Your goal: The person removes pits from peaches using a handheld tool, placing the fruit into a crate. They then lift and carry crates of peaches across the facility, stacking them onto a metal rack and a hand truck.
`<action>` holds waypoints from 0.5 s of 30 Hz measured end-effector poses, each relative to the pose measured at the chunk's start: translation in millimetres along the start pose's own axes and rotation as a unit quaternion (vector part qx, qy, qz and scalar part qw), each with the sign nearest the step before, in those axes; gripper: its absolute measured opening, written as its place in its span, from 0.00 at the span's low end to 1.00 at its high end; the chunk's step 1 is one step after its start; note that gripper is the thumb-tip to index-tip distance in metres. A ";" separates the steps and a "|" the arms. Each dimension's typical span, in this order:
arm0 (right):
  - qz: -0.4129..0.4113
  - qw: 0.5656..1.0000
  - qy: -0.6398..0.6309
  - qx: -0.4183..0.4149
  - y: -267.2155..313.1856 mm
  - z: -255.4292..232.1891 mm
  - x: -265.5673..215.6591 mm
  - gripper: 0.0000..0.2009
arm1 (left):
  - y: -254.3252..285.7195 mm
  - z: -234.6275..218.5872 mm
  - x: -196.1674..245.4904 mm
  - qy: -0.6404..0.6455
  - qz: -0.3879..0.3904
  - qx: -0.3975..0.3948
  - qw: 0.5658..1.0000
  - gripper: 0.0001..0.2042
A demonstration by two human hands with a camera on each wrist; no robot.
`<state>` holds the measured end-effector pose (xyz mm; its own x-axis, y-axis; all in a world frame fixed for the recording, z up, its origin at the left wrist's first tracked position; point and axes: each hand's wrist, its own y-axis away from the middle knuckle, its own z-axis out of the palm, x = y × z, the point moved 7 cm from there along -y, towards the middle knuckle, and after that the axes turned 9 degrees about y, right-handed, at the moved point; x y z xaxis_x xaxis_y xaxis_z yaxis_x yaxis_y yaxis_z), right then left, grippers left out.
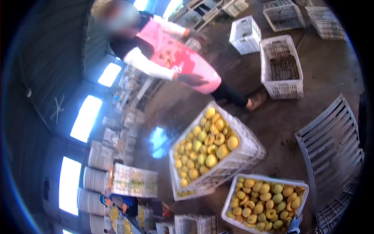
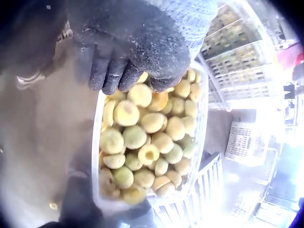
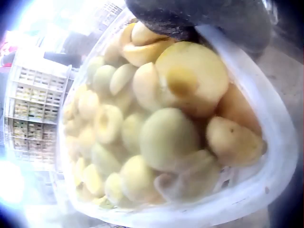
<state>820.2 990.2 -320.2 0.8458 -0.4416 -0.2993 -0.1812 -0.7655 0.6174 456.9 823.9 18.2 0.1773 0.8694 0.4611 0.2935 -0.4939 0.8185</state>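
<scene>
A white plastic crate (image 1: 228, 197) full of yellow and green peach halves (image 1: 265, 201), some showing pit hollows, lies low in the head view. At its right end my right hand (image 1: 295, 225) grips the rim. In the right wrist view this dark-gloved hand (image 3: 209, 19) overlaps the rim at a corner, beside a large cut half (image 3: 192, 78); its fingertips are hidden. My left hand (image 2: 135, 45), in a dark dusty glove, holds the opposite end in the left wrist view. Its bent fingers and thumb lie over the end rim, close to the fruit.
Beside this crate stands a stack of fruit-filled crates (image 1: 241, 146). A grey slatted rack (image 1: 331, 144) is at the right. White crates (image 1: 282, 91) stand on the wet floor beyond. A person in a pink apron (image 1: 181, 58) walks there. Tub stacks (image 1: 93, 179) line the wall.
</scene>
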 end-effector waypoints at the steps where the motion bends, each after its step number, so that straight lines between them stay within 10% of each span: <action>1: 0.011 0.998 -0.054 0.015 -33.5 57.3 50.8 0.28 | -9.5 -23.4 -10.3 -0.060 0.010 0.017 0.998 0.15; 3: 0.038 0.990 -0.125 0.048 -48.9 93.5 70.4 0.27 | -41.9 -61.2 -71.2 -0.091 -0.027 0.043 0.995 0.17; 4: 0.062 0.894 -0.444 0.009 -34.7 83.0 42.0 0.27 | -61.9 -77.6 -109.2 -0.115 -0.040 0.046 0.992 0.18; 6: 0.115 0.861 -0.491 -0.069 12.3 3.7 -36.4 0.24 | -117.9 -111.6 -166.8 -0.215 -0.009 0.044 0.975 0.21; 8: -0.002 0.947 -0.320 0.001 12.1 -24.5 -51.0 0.14 | -165.3 -132.3 -115.6 -0.357 0.182 0.067 0.914 0.23; 10: -0.068 0.993 -0.053 0.075 13.8 -13.0 -31.8 0.19 | -243.9 -149.6 -73.7 0.002 0.080 0.176 0.981 0.21; 11: -0.066 0.972 -0.156 0.161 19.2 -33.5 -48.7 0.21 | -276.4 -142.0 -48.6 0.079 0.064 0.126 0.987 0.23; 12: 0.030 0.979 -0.193 0.063 17.1 -33.8 -51.3 0.29 | -309.1 -142.7 -53.1 0.152 0.053 0.085 0.983 0.26; 15: 0.087 0.968 -0.228 0.063 2.2 -33.9 -49.8 0.16 | -394.0 -139.0 -115.0 0.088 0.077 0.222 0.968 0.20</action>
<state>794.7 1026.4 -279.3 0.4924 -0.7076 -0.5067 -0.3847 -0.6992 0.6026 190.3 919.9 -309.6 0.0997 0.7539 0.6493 0.6581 -0.5394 0.5253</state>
